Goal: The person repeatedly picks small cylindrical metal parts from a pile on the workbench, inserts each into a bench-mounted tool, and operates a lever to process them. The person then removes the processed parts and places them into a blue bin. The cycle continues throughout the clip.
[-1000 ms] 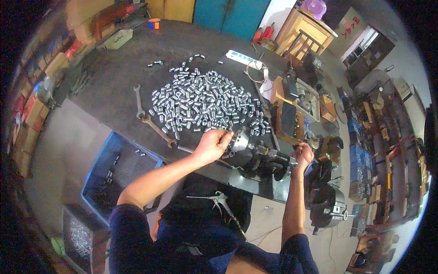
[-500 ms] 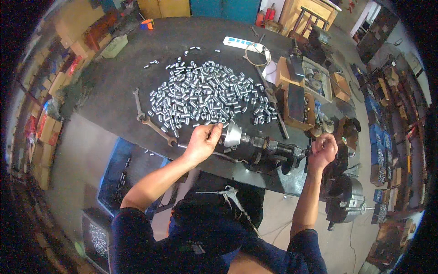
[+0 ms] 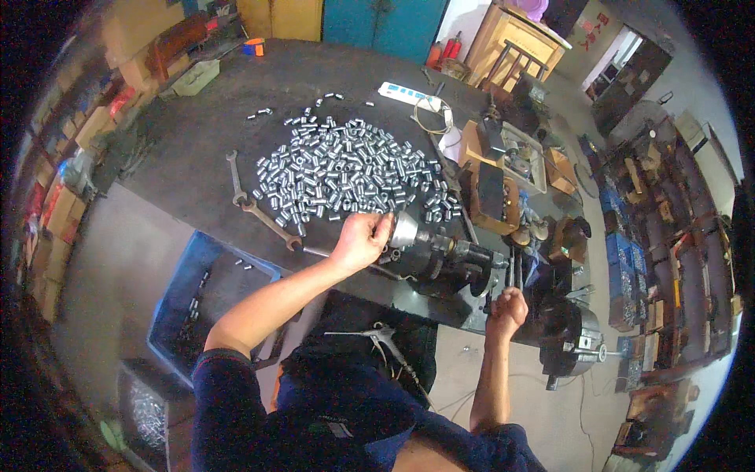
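My left hand [image 3: 363, 242] is closed, thumb and fingers pinched at the front of a silver cone-shaped chuck [image 3: 404, 230]. Whatever lies between the fingertips is hidden. The chuck belongs to a dark metal bench fixture [image 3: 464, 259] at the table's near edge. At its right end, my right hand [image 3: 508, 310] makes a fist around a metal lever [image 3: 512, 271]. Just beyond the left hand spreads a large pile of short shiny metal sleeves [image 3: 338, 169]. An air blow gun [image 3: 377, 334] lies on dark cloth nearer to me.
Two open-end wrenches [image 3: 236, 177] [image 3: 271, 228] lie left of the pile. A blue bin [image 3: 169, 315] stands below the table's left edge. Behind the pile rests a white power strip [image 3: 409, 94]. Boxes [image 3: 495, 200] crowd the right side, near a heavy dark machine part [image 3: 570, 338].
My right hand has come down and leftward, toward me, with the lever. My left hand stays at the chuck. The whole view has shifted slightly.
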A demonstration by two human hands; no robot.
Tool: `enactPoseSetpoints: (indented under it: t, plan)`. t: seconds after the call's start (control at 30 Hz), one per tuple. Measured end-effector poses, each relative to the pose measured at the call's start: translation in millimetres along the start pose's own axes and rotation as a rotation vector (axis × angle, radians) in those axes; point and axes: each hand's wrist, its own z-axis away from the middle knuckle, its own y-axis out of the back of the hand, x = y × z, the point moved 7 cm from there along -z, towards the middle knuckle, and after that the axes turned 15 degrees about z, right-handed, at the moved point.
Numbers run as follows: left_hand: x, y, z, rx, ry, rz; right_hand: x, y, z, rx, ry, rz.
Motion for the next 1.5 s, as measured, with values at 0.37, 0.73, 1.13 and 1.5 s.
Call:
enactPoseSetpoints:
  t: [0.37, 0.73, 1.13, 1.5]
  plan:
    - [4.1, 2.8, -0.4, -0.024, -0.014, -0.067, -69.6, -26.5, 0.4, -0.118, 0.158, -0.048]
    - [6.9, 2.9, -4.8, -0.134, 0.198, -0.047, 43.3, -5.9, -68.8, 0.253, 0.047, 0.16]
    - [-20.4, 12.0, -2.3, -0.116, 0.243, 0.049, -87.3, -35.9, -21.0, 0.022, 0.28, -0.055]
    - [-13.6, 98.5, 35.4, -0.029, 0.333, -0.124, 27.0, -7.5, -33.5, 0.178, -0.074, 0.107]
